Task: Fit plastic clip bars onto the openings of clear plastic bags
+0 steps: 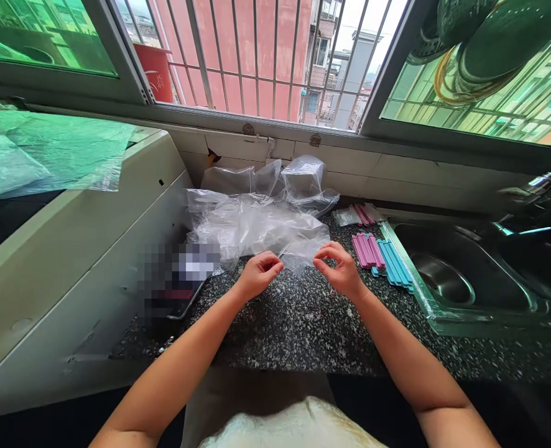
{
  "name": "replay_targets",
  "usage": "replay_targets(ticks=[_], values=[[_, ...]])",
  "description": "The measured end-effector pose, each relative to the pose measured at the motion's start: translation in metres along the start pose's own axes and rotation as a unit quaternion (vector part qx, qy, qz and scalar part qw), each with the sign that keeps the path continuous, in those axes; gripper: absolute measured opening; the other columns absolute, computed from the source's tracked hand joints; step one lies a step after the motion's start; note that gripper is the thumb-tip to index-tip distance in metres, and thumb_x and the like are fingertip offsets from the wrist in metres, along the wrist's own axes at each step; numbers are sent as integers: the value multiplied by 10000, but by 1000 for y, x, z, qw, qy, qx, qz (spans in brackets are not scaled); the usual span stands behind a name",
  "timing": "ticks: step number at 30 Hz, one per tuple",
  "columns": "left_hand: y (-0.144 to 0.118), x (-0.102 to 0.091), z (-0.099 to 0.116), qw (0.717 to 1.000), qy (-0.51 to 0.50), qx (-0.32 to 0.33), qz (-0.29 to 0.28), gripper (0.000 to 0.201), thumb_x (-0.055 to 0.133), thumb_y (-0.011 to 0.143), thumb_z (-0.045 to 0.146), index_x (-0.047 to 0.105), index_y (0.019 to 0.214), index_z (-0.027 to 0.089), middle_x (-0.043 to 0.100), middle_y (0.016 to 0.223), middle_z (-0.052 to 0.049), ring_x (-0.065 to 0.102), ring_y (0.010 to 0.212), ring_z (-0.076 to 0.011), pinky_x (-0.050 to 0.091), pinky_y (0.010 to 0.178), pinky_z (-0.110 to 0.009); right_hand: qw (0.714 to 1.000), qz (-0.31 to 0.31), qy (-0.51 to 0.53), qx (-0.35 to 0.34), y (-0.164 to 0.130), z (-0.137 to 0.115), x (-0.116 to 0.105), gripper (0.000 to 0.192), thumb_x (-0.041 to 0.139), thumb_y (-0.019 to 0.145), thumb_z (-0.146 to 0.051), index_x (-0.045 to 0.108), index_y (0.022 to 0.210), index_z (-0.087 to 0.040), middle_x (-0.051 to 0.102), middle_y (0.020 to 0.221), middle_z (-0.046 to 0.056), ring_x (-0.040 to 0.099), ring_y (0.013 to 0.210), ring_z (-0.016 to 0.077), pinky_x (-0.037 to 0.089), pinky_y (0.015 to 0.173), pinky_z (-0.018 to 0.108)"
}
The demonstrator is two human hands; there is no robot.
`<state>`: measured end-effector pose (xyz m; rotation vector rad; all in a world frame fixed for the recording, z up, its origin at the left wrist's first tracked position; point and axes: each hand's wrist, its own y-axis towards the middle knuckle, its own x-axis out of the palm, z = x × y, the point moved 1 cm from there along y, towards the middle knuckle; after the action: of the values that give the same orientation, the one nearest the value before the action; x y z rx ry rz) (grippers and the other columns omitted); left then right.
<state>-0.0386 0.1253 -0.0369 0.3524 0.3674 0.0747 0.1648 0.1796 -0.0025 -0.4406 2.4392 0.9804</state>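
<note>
Nearest the camera, the person's two forearms reach out over a dark speckled countertop (pixel 303 323). The left hand (pixel 258 274) and the right hand (pixel 339 269) are both curled, fingertips pinched, and between them they seem to hold the near edge of a clear plastic bag (pixel 298 252), one corner to each hand (the film is so thin that the exact contact is hard to make out). The bag lies flat on the counter just beyond the knuckles. By the look of it, the step in hand is taking up or opening this one bag; the next move would call for a light, even pull so the two layers part without tearing.

Behind it sits a loose heap of clear bags (pixel 257 211), crumpled and apparently empty. To the right, just beside the heap, lie pink clips (pixel 367 250) and blue clips (pixel 394 264) in a row, touching each other, with more pink clips in a small packet (pixel 362 215) farther back. Right of these is a steel sink (pixel 462 274); nothing shows in its basin. Farthest off runs the barred window (pixel 257 62).
</note>
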Motion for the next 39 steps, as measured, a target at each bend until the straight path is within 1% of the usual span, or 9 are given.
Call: replay_targets(ticks=[3, 6, 11, 15, 20, 25, 33, 39], values=[[-3, 1, 0, 1000, -5, 16, -6, 223, 525, 775, 292, 551, 610, 145, 478, 614, 3, 437, 587, -105, 365, 564, -235, 1000, 2, 0, 0, 0, -1, 0, 75, 611, 778, -267, 610, 723, -217, 569, 762, 23, 535, 799, 175, 436, 772, 342], [-5, 3, 0, 1000, -8, 10, -17, 209, 520, 781, 276, 562, 624, 145, 468, 625, 5, 429, 582, -100, 357, 548, -227, 1000, -1, -4, 6, -1, -2, 2, 73, 618, 773, -270, 614, 721, -219, 575, 757, 22, 538, 795, 178, 435, 768, 345], [-7, 3, 1, 999, 3, 15, -30, 195, 518, 786, 250, 574, 635, 140, 455, 636, 10, 410, 564, -86, 343, 528, -216, 1000, 9, 4, 16, -2, 0, 6, 110, 605, 781, -254, 600, 680, -210, 572, 725, 18, 536, 760, 170, 436, 740, 328], [-8, 2, 2, 999, 25, 30, -38, 183, 508, 785, 209, 562, 627, 135, 451, 638, 14, 402, 546, -76, 340, 522, -208, 1000, 4, 20, 18, -3, 0, 9, 125, 598, 784, -244, 589, 666, -203, 563, 705, 15, 527, 734, 162, 432, 710, 315], [-10, 0, 2, 995, 83, 41, -25, 148, 521, 790, 187, 576, 662, 136, 459, 647, 13, 414, 560, -80, 345, 534, -209, 1000, -6, 25, 15, -5, -4, 11, 129, 599, 781, -230, 582, 656, -201, 553, 698, 16, 521, 737, 164, 421, 711, 317], [-11, -1, 0, 993, 105, 61, -5, 188, 512, 818, 196, 578, 651, 141, 459, 643, 10, 422, 561, -83, 351, 541, -212, 999, -3, 38, 27, -7, -6, 13, 133, 598, 777, -234, 573, 650, -204, 542, 691, 14, 512, 727, 161, 418, 687, 305], [-10, -4, -3, 992, 94, 75, -36, 213, 496, 841, 198, 562, 647, 139, 439, 654, 11, 420, 554, -79, 343, 526, -197, 990, 3, 105, 97, -4, -4, 3, 163, 585, 775, -259, 546, 631, -193, 513, 689, 0, 474, 661, 131, 382, 628, 276], [-8, -5, -6, 992, 88, 78, -52, 230, 491, 847, 214, 551, 639, 138, 434, 664, 8, 425, 572, -83, 348, 543, -199, 989, -14, 100, 104, -1, -3, -4, 174, 605, 759, -271, 555, 615, -188, 516, 668, -4, 473, 656, 129, 375, 627, 272]])
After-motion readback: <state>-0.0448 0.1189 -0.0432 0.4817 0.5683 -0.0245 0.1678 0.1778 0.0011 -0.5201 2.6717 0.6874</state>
